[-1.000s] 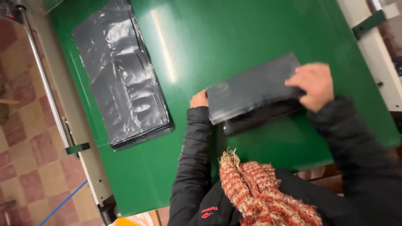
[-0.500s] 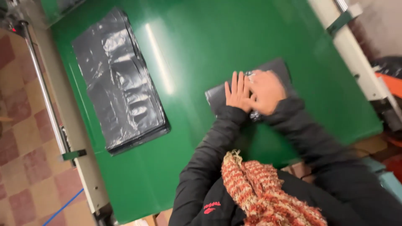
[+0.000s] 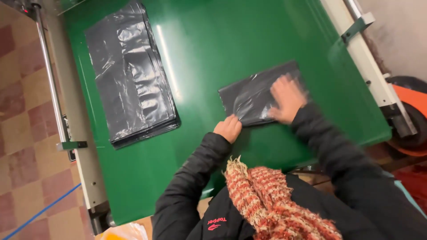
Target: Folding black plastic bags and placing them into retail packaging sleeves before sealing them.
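A folded plastic bag (image 3: 255, 95) is lying on the table (image 3: 231, 40) right in front of me. My right hand (image 3: 287, 98) is lying flat on it, my left hand (image 3: 228, 129) is touching its near corner, and a stack of bags (image 3: 129, 71) is sitting well apart to the left.

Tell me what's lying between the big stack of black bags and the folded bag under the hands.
Only bare green table top separates the stack of black bags from the folded bag, as the head view shows.
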